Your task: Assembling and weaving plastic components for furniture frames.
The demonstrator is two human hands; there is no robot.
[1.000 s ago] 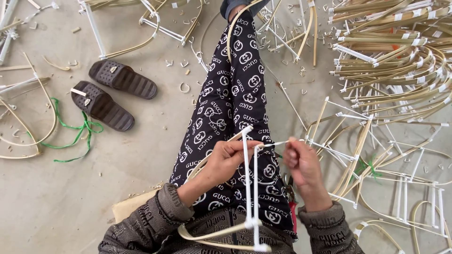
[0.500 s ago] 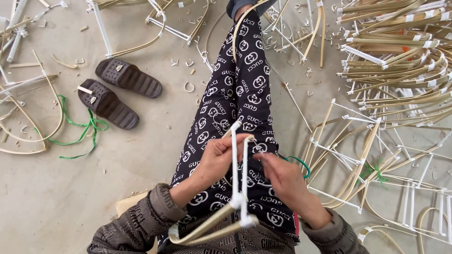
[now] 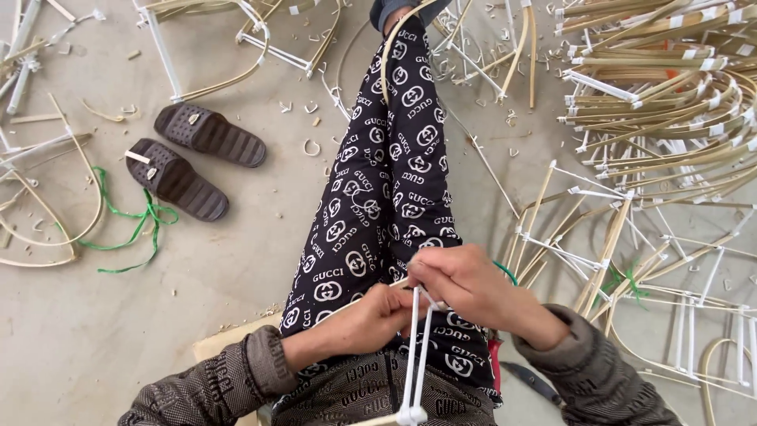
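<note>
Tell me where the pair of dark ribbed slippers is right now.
In the head view, the pair of dark ribbed slippers lies on the concrete floor at upper left, to the left of the patterned black trouser legs, with a green cord beside it.

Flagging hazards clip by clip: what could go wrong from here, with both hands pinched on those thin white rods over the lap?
1. The left hand and right hand squeeze the top of the white rod pair close together; a slip might jab a finger or loosen the joint.
2. The curved bamboo strip hooked by the foot looks bent under tension and could spring loose.
3. Bamboo offcuts lie scattered on the concrete floor beside the slippers; stepping there could hurt.
</note>
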